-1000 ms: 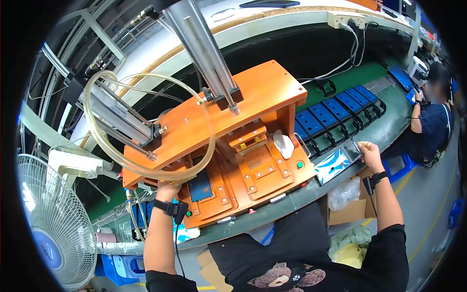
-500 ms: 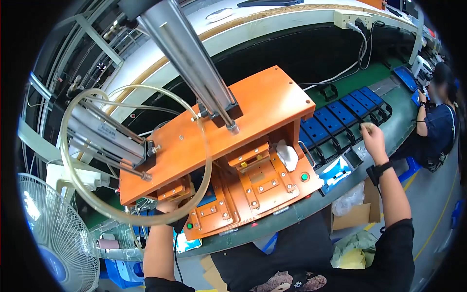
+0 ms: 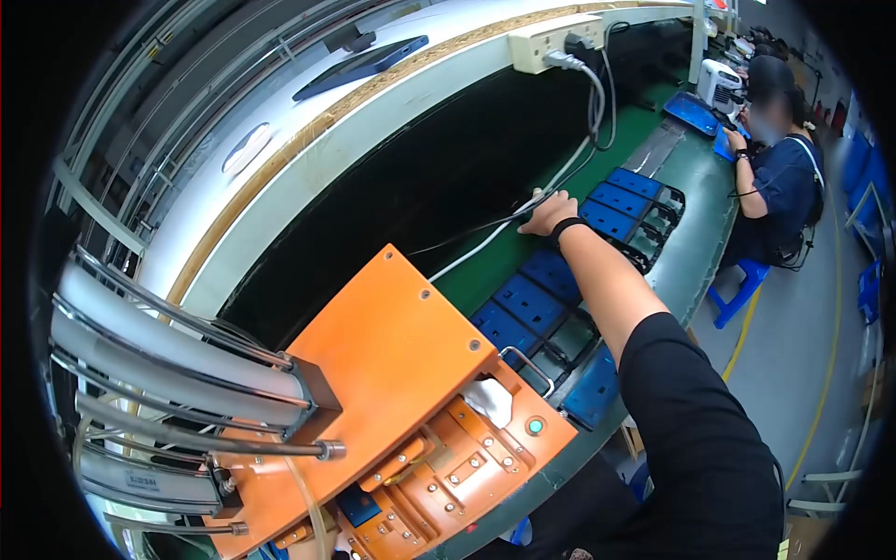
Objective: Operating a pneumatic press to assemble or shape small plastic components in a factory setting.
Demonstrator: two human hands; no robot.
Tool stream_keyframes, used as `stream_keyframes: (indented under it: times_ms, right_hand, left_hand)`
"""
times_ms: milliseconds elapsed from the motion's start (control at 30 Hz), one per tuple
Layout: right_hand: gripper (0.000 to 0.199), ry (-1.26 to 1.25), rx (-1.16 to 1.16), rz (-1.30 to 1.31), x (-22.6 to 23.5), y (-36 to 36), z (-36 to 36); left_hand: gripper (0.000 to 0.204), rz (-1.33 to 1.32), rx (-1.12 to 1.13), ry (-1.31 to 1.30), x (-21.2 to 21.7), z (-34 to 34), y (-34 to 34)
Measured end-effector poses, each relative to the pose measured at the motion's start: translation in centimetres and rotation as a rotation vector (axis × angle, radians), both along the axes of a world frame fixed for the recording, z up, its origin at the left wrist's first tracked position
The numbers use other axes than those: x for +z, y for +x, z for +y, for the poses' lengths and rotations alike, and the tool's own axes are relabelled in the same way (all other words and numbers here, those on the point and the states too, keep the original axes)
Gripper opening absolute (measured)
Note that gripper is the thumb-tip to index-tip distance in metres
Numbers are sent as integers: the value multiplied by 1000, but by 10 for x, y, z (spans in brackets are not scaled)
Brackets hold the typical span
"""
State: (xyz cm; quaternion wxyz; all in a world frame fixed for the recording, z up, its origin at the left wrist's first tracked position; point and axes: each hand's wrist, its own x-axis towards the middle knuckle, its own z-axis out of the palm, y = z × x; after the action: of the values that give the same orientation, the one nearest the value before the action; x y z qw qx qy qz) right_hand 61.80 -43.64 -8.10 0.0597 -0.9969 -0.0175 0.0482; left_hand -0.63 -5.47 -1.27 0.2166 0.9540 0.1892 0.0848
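Head view: your right hand [image 3: 551, 211] is stretched far out over the green belt [image 3: 485, 271], w/ a black wristband [image 3: 565, 227] just behind it. Fingers are curled down, palm facing the belt; hand sits at the near end of the row of blue trays [image 3: 532, 303], right by the white cable [image 3: 485, 245] that runs down from the power strip [image 3: 551, 42] on the shelf edge. Can't tell if the fingers actually pinch the cable or just rest on the belt beside it, so can't tell whether it has hold of anything.

Your left hand isn't in the pic at all; nothing to say on its state.

Blue trays lie in a line along the belt, from just beside the orange press fixture [image 3: 392, 373] out toward your right hand & past it. Some carry dark parts, too small to make out.

Orange fixture fills the lower left, w/ grey cylinders [image 3: 168, 355] on its left, a green button [image 3: 534, 427] on its front plate & a white bit of cloth or foam [image 3: 490, 401] tucked just under the top plate.

Further down the line a co-worker in dark blue [image 3: 779, 187] sits on a blue stool [image 3: 737, 285], hands on the bench by another blue tray.
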Motion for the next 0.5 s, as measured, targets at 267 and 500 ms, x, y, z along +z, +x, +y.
stream_keyframes:
  times_ms: [267, 500]
  right_hand:
    - [23, 1080, 213, 117, -8, 0, -37]
    - [45, 2124, -267, 834, 50, -223, -103]
  left_hand:
    - [48, -207, 72, 204, 26, -92, 22]
    - [52, -423, -9, 144, 21, -146, -10]
